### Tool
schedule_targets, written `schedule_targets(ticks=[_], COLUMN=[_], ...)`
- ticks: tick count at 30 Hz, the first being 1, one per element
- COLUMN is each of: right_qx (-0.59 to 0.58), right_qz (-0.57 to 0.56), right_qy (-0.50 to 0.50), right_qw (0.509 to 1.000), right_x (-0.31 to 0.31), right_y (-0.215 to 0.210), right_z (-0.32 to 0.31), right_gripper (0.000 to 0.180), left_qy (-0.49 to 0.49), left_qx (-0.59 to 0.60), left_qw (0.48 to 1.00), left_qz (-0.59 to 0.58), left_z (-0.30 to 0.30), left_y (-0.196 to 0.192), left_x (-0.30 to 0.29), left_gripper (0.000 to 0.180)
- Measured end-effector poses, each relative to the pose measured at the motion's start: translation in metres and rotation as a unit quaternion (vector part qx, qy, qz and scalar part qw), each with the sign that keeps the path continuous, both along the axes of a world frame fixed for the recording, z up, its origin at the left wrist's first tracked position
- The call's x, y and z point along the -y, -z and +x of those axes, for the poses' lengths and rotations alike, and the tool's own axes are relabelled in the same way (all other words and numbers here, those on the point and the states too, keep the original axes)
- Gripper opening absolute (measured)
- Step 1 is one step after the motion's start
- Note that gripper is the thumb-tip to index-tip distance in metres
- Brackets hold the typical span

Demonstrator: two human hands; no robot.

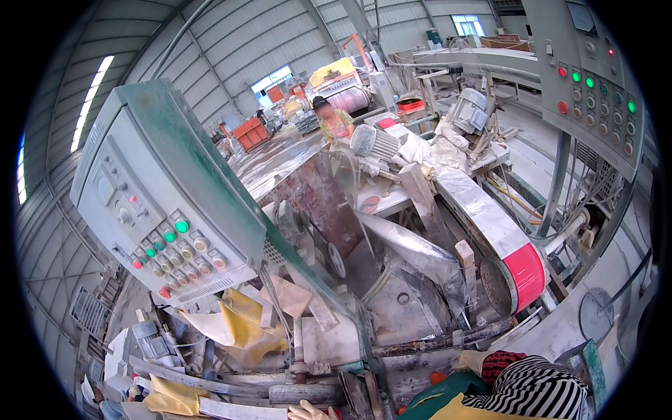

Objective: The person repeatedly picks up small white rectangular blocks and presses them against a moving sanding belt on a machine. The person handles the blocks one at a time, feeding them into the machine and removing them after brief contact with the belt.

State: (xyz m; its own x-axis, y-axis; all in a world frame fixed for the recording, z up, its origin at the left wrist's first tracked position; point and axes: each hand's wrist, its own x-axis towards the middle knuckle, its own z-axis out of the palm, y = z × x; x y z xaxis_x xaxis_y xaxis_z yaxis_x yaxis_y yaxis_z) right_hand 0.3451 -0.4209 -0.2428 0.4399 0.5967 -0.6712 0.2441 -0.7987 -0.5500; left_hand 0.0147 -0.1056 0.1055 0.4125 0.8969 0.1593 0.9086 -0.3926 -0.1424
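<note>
Left hand point(308, 411): a pale-gloved hand is seen at the lower edge, only its fingertips in view; they are laid against a dusty grey metal roller bar point(301, 393) running across the machine bed. How far the hand is opened cannot be told, and nothing is seen gripped in it.

Right hand point(470, 360): mostly hidden behind a black-and-white striped sleeve point(535, 392) and a red knitted cuff point(500, 362); its opening and any hold cannot be told.

Grey-green metal control box with round coloured push-buttons point(164, 203): mounted tilted, up and left of the left hand.

Crumpled yellow cloth point(245, 323): lodged beneath that box, just above the roller bar.

Dust-coated belt guard with pink rounded end point(523, 269): set above the right hand.

Second grey button panel on a post point(595, 84): placed at upper right.

Another person in a yellow-green top point(334, 122): stationed well apart, at the far end of the stone slab line.
</note>
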Motion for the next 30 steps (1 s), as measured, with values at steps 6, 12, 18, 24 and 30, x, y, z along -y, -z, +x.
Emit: schedule_targets(ticks=[6,12,18,24,30], right_qx=[-0.004,-0.007,-0.011,-0.013,-0.017], right_qz=[0.002,0.003,0.008,0.011,0.017], right_qy=[0.006,0.012,0.017,0.025,0.037], right_qw=[1.0,1.0,1.0,1.0,0.999], right_x=[0.001,0.001,-0.001,0.0,0.001], right_y=[-0.002,-0.002,-0.002,-0.003,0.001], right_z=[0.001,0.001,0.0,-0.001,-0.004], right_gripper=[0.045,0.045,0.045,0.045,0.045], left_qy=[0.002,0.009,0.01,0.029,0.038], left_qx=[-0.004,-0.004,-0.004,0.004,0.016], left_qw=[1.0,1.0,1.0,1.0,0.999], left_qz=[-0.004,-0.008,-0.019,-0.005,-0.002], left_z=[0.002,0.0,0.001,0.003,0.005], left_y=[0.001,0.009,0.012,0.012,0.01], left_x=[0.004,0.006,0.009,0.014,0.019], left_gripper=[0.085,0.085,0.084,0.083,0.082])
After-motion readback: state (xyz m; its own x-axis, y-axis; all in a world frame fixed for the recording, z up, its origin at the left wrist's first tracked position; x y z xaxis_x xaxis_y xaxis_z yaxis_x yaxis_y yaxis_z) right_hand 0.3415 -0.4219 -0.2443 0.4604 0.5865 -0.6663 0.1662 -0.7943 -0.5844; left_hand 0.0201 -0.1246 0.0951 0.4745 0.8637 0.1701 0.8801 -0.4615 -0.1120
